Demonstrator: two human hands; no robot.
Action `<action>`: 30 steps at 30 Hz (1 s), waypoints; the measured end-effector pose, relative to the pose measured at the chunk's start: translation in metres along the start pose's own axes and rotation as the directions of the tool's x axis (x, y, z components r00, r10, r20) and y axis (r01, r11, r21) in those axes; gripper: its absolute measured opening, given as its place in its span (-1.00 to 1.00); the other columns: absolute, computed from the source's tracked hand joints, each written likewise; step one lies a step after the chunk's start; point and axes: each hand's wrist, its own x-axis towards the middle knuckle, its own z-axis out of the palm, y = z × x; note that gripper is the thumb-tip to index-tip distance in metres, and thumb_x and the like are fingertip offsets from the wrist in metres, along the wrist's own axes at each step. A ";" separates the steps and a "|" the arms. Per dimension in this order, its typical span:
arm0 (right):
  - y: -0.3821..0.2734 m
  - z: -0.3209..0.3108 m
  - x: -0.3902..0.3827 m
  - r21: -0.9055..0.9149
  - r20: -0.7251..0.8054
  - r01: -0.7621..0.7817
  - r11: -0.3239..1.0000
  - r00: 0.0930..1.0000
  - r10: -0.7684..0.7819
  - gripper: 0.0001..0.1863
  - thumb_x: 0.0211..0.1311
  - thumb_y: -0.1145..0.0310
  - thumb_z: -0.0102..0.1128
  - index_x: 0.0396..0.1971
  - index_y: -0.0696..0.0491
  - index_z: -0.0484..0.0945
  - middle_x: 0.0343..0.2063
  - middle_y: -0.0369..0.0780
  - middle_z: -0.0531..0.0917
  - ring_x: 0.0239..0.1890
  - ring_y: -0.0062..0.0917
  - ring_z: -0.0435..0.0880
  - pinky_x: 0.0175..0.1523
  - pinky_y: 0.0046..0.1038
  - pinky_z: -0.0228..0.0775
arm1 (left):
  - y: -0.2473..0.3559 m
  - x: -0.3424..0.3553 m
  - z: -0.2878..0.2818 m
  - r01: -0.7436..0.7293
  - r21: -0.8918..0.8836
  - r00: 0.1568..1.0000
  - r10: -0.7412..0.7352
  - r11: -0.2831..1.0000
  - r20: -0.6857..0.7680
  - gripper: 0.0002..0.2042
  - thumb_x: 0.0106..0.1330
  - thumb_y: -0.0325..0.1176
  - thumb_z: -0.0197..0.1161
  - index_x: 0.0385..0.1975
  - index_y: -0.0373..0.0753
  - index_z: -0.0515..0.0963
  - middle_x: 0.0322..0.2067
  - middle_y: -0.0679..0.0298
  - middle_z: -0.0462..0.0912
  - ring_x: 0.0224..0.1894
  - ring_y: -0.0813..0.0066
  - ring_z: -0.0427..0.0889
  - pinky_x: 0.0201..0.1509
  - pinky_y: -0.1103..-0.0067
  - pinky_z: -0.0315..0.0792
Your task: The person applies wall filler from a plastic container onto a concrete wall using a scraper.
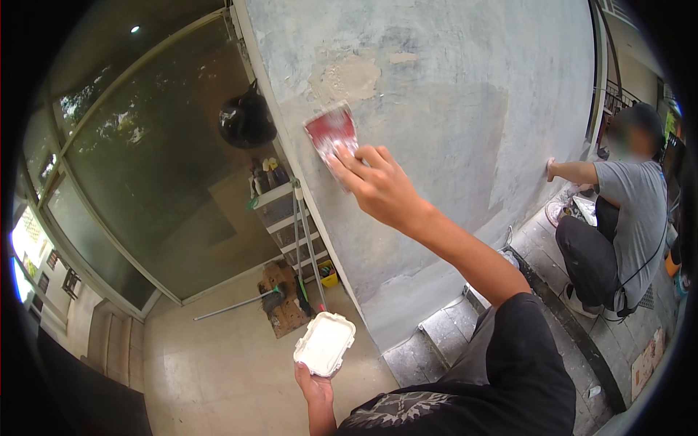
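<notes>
My right hand is raised and closed on a flat red putty spreader smeared with white. The spreader lies against, or very close to, the grey-blue wall, just below a rough beige patch. Lower down, my left hand grips the near end of a shallow white box with clipped corners. The pale contents of the box are hard to make out against its white walls.
A co-worker crouches at the right with one hand on the wall. Steps run along its foot. Left of the wall edge are a black helmet-like object, a drawer unit, long poles, a broom and a glass panel.
</notes>
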 end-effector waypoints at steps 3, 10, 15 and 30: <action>-0.010 -0.021 -0.031 0.034 0.136 -0.017 0.999 0.991 0.012 -0.57 -0.02 0.57 0.20 -0.04 0.16 0.58 -0.02 -0.20 0.63 -0.15 -0.40 0.51 -0.05 -0.39 0.34 | 0.001 0.003 0.001 -0.012 -0.006 1.000 0.012 1.000 0.027 -0.30 0.38 0.17 0.01 0.35 -0.20 0.13 0.22 0.08 0.42 0.10 0.11 0.59 -0.21 0.24 0.69; -0.005 -0.077 0.019 0.009 -0.005 -0.024 1.000 1.000 0.024 -0.56 0.01 0.63 0.19 -0.01 0.14 0.60 -0.07 -0.22 0.68 -0.16 -0.42 0.52 -0.06 -0.41 0.34 | 0.005 -0.001 0.001 -0.011 -0.128 0.998 0.018 0.992 0.057 -0.35 0.40 0.00 0.11 0.32 -0.30 0.13 0.22 0.00 0.37 0.15 0.02 0.52 -0.09 0.15 0.66; 0.055 -0.043 0.060 -0.219 -0.386 -0.056 0.974 0.922 -0.034 -0.58 0.01 0.60 0.15 -0.03 0.22 0.58 -0.02 -0.14 0.64 -0.18 -0.43 0.51 -0.10 -0.40 0.33 | 0.005 -0.007 0.010 0.038 -0.134 0.997 -0.028 0.990 0.078 -0.37 0.41 0.00 0.08 0.32 -0.29 0.14 0.21 -0.01 0.38 0.15 0.01 0.53 -0.10 0.13 0.66; -0.010 -0.039 -0.028 -0.053 -0.008 -0.131 0.990 0.991 0.131 -0.57 0.01 0.59 0.18 -0.02 0.17 0.59 -0.04 -0.14 0.66 -0.17 -0.40 0.51 -0.06 -0.39 0.30 | 0.011 -0.001 0.009 -0.004 -0.056 0.999 0.007 0.998 0.046 -0.37 0.42 0.06 0.03 0.31 -0.27 0.15 0.18 0.04 0.44 0.10 0.07 0.58 -0.18 0.17 0.68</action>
